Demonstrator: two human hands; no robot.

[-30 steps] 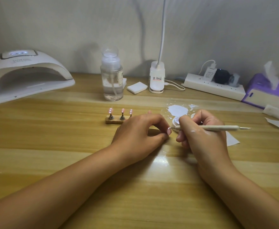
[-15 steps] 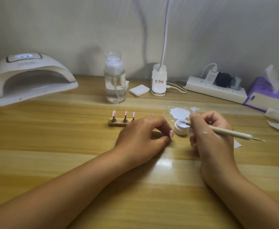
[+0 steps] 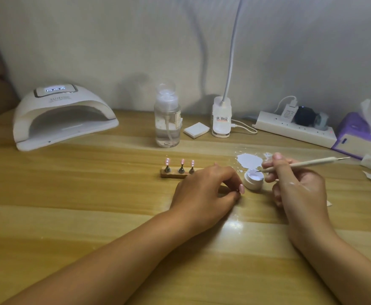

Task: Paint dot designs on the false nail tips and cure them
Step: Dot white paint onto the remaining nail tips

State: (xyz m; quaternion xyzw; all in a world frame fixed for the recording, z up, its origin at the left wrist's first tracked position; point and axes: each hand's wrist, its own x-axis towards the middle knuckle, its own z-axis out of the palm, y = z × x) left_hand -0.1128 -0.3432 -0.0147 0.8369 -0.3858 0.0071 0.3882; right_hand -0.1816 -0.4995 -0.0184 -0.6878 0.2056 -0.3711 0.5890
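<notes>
Head view: a wooden tabletop [image 3: 92, 194], seen over the person's two forearms.
Right hand [image 3: 299, 186]: grips the dotting tool [image 3: 301, 164] like a pen, fingers curled round the shaft, with the fine tip at the white fill of the open gel pot [image 3: 254, 178].
Left hand [image 3: 204, 190]: rests on the tabletop just beside the pot, fingers curled, thumb and forefinger meeting. A pink nail shows there (a held tip or the person's own, I cannot tell), so what it grips, if anything, is unclear.
False nail tips [image 3: 181, 164]: three pink ones stand upright on pegs in a wooden stand [image 3: 173, 173], just behind the left hand.
Handling: the tips are probably feather-light, thin, glossy and springy, and wet gel would smear. They are best taken by the peg or the stand, never by the painted face.
Curing lamp [image 3: 63, 115]: far left, well apart from the hands, its display lit and its mouth facing the tabletop.
</notes>
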